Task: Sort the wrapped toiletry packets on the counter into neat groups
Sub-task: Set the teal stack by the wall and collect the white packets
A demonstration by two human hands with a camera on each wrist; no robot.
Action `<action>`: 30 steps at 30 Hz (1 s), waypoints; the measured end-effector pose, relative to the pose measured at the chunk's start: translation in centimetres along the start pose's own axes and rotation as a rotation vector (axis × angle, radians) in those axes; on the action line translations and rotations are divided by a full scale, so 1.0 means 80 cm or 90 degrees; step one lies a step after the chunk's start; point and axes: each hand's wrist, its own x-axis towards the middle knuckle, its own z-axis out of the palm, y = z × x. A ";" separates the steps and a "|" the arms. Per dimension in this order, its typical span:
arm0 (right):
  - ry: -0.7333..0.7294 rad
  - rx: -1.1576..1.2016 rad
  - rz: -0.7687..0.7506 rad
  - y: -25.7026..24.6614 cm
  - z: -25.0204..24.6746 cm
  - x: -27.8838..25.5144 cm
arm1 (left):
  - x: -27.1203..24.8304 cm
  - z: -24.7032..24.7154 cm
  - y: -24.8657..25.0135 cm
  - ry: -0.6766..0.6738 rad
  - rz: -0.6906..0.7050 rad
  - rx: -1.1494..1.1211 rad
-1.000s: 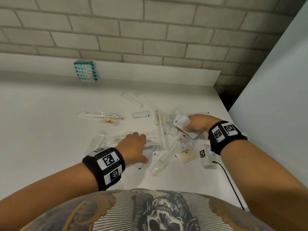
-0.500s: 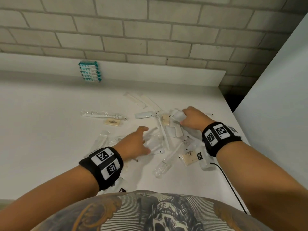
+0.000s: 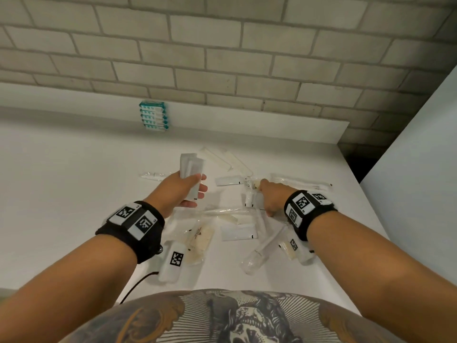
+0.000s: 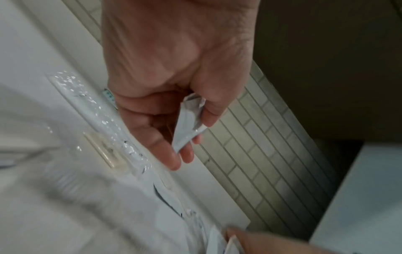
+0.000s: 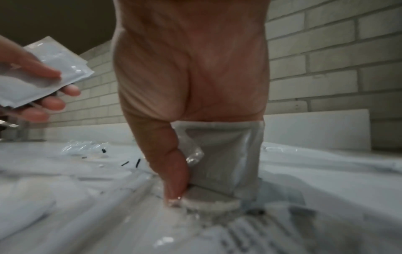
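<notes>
My left hand is raised over the white counter and grips a few white sachets upright; the left wrist view shows the sachets pinched between thumb and fingers. My right hand is down in the loose pile and holds another white sachet, its thumb tip on a small pale round packet. Around the hands lie more white sachets, a clear-wrapped toothbrush, a pale soap packet and wrapped combs.
A tidy stack of teal packets stands against the backsplash. A clear wrapped item lies left of the pile. A white panel bounds the counter on the right, with a dark gap at the back corner.
My left hand has lifted off the pile and now holds white sachets upright. My right hand has shifted forward and left and grips a sachet in the pile's middle.
</notes>
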 end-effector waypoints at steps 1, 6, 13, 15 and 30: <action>-0.013 0.010 0.011 -0.001 -0.001 -0.002 | 0.001 -0.006 0.000 -0.002 -0.003 -0.024; 0.055 0.089 0.008 -0.008 -0.019 -0.007 | 0.007 -0.030 0.005 -0.010 0.016 -0.115; 0.297 0.671 -0.114 -0.039 -0.088 -0.044 | 0.017 -0.053 0.012 -0.049 0.044 -0.141; 0.321 0.779 -0.160 -0.062 -0.103 -0.046 | 0.018 -0.059 0.018 -0.082 0.059 -0.130; 0.176 0.758 -0.111 -0.267 -0.078 -0.035 | 0.013 -0.144 0.029 -0.243 0.101 -0.216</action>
